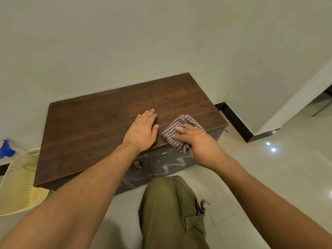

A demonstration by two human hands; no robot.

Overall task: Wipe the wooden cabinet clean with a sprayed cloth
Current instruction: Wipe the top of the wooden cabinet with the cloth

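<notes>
- Cabinet (100, 126): low, with a dark wooden top; it stood against the far wall on the tiled floor, directly ahead of the person.
- Cloth (175, 129): checked and bunched; it lay on the top near the right near corner, with part of it hanging over the near edge.
- Right hand (203, 144): clamped on the cloth, fingers laid over it and the bunch gathered under the palm, pressing it to the wood.
- Left hand (143, 131): flat on the top just left of the cloth, fingers straight and close together, holding nothing; judged to be bracing.
- Progress: wiping was judged under way at the right near part of the top. A paler, dusty-looking patch (152, 103) showed at the far middle and was judged not yet wiped. Whether the darker left part had been cleaned could not be told.
- Doors (167, 166): the front faces bore white smears and scrawls below the near edge; judged outstanding, if the front is in scope.
- Surroundings: a cream perforated basket (19, 186) sat on the floor left of the cabinet. A blue object (6, 149) lay beyond it, possibly the sprayer but too cropped to confirm. A knee in olive trousers (170, 212) was at near centre.
</notes>
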